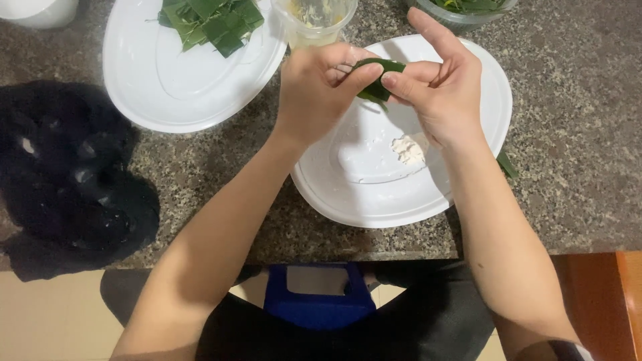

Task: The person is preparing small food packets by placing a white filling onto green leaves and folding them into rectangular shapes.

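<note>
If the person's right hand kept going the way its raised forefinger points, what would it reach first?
Probably the clear plastic container of green leaves at the top edge: the right hand points its forefinger up and slightly left towards it. Depth is unclear; it might pass above.

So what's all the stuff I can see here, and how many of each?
Speckled grey stone counter: one, under everything.
Oval white plate: one, upper left.
Folded green leaf parcels: a small pile, exact count unclear, on that plate.
Round white plate: one, centre.
White paste dab: one, on the round plate.
Clear plastic cup: one, top centre.
Black cloth: one, left.
Blue stool: one, below the counter.
Green leaf strip: one, in both hands.
Left hand: grip on the leaf.
Right hand: grip on the leaf.
</note>
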